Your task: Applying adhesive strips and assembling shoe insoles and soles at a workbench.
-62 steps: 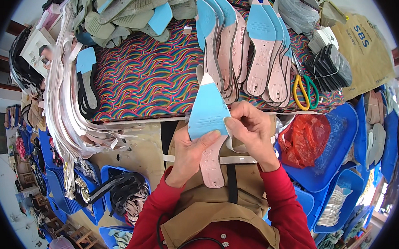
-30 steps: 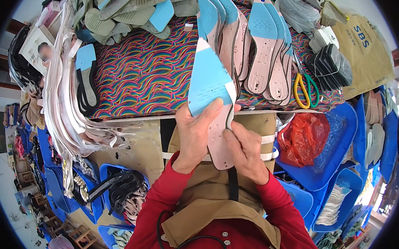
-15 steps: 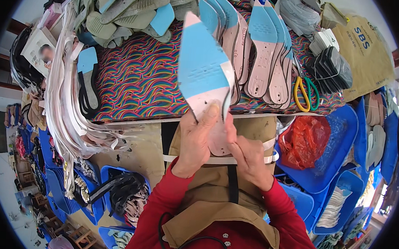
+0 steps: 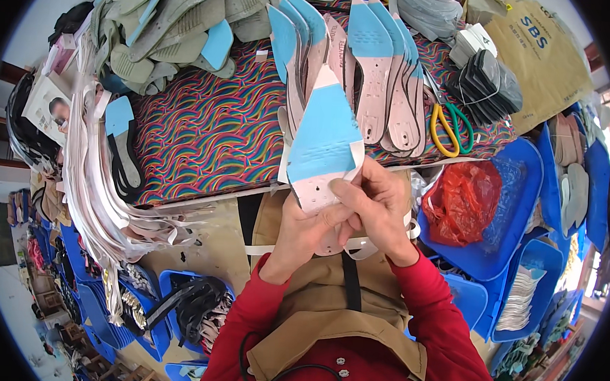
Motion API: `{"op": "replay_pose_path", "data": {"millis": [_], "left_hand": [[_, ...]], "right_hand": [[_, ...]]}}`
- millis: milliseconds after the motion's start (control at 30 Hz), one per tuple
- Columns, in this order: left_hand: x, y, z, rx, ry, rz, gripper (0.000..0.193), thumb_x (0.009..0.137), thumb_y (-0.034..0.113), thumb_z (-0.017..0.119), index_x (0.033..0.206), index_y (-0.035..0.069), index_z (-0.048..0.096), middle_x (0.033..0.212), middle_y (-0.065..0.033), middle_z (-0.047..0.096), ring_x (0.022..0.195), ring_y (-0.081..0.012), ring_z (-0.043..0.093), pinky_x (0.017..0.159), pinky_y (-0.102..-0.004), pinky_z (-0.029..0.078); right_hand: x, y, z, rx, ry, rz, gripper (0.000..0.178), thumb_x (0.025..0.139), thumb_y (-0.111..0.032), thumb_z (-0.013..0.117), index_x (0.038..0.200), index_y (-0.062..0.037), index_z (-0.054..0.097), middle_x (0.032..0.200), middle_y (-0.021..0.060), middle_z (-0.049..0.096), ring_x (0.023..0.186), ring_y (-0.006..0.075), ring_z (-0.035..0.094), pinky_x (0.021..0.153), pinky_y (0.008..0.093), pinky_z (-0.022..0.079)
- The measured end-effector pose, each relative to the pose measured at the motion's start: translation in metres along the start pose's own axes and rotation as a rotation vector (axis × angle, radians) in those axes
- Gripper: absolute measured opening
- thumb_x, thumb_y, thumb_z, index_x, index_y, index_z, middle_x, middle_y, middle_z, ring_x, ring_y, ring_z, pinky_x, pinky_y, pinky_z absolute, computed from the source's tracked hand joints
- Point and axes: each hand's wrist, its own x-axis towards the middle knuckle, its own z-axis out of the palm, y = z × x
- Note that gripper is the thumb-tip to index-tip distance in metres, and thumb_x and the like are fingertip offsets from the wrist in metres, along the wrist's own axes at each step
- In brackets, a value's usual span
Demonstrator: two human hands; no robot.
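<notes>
Both hands hold one shoe insole (image 4: 321, 139) upright before me, its pointed blue end away from me and its pink heel end toward me. My left hand (image 4: 301, 235) is closed around the lower pink part. Thumb and fingers of my right hand (image 4: 381, 210) pinch its right edge, where a narrow white strip (image 4: 357, 155) runs along the rim. That strip appears to trail out below my fingers. Just beyond the insole, more blue-and-pink insoles (image 4: 372, 90) lean in rows on the patterned cloth (image 4: 204, 133).
Scissors (image 4: 446, 132) with yellow and green handles lie right of the rows. A heap of grey-green soles (image 4: 189, 22) covers the far left. White strips (image 4: 89, 165) hang over the table's left side. A blue bin (image 4: 517, 215) holds a red plastic bag (image 4: 461, 202).
The insole has come lower and nearer to me. My right hand has moved up to its right edge, and its fingers now pinch there. The view has shifted slightly.
</notes>
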Motion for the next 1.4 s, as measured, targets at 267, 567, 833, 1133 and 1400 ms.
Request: {"op": "replay_pose_path", "data": {"millis": [267,567,833,1133,1400], "left_hand": [[-0.003,0.001,0.007,-0.196,-0.058,-0.062,0.032,0.087,-0.001,0.061,0.119,-0.004,0.053,0.082,-0.0167,0.066,0.054,-0.0200,0.058,0.047,-0.0238,0.046],[0.001,0.005,0.004,-0.088,-0.019,-0.132,0.029,0.086,-0.001,0.061,0.114,-0.005,0.055,0.081,-0.0183,0.067,0.054,-0.0207,0.059,0.049,-0.0263,0.047],[0.011,0.028,-0.007,-0.015,0.057,-0.019,0.022,0.088,0.002,0.058,0.110,-0.002,0.057,0.082,-0.0148,0.066,0.061,-0.0221,0.062,0.057,-0.0304,0.051],[0.025,0.048,-0.025,-0.667,0.085,0.136,0.014,0.099,0.019,0.054,0.097,0.006,0.056,0.062,0.0011,0.048,0.050,-0.0101,0.042,0.052,-0.0236,0.037],[0.030,0.038,-0.028,-0.846,-0.043,0.248,0.025,0.105,0.031,0.045,0.092,0.010,0.052,0.059,0.0051,0.036,0.048,-0.0065,0.028,0.049,-0.0252,0.030]], "right_hand": [[0.006,0.001,-0.012,-0.247,0.028,-0.151,0.007,0.091,-0.003,0.058,0.094,0.0013,0.063,0.067,0.0008,0.054,0.053,0.0059,0.040,0.047,0.0180,0.032],[0.016,0.001,-0.017,-0.304,-0.012,-0.224,0.011,0.091,-0.006,0.059,0.095,0.0023,0.064,0.070,0.0019,0.055,0.056,0.0088,0.041,0.053,0.0206,0.036],[0.020,0.004,-0.016,-0.355,-0.185,-0.309,0.028,0.087,-0.006,0.065,0.112,0.0034,0.063,0.074,0.0066,0.056,0.060,0.0139,0.047,0.056,0.0284,0.040],[-0.037,-0.001,-0.022,-0.963,-0.320,-0.408,0.025,0.083,0.003,0.062,0.108,0.0052,0.064,0.078,0.0119,0.064,0.052,0.0210,0.049,0.052,0.0311,0.040],[-0.051,0.028,0.005,-0.663,-0.081,-0.432,0.025,0.085,0.002,0.061,0.111,0.0025,0.062,0.066,0.0072,0.057,0.045,0.0202,0.046,0.045,0.0311,0.037]]}}
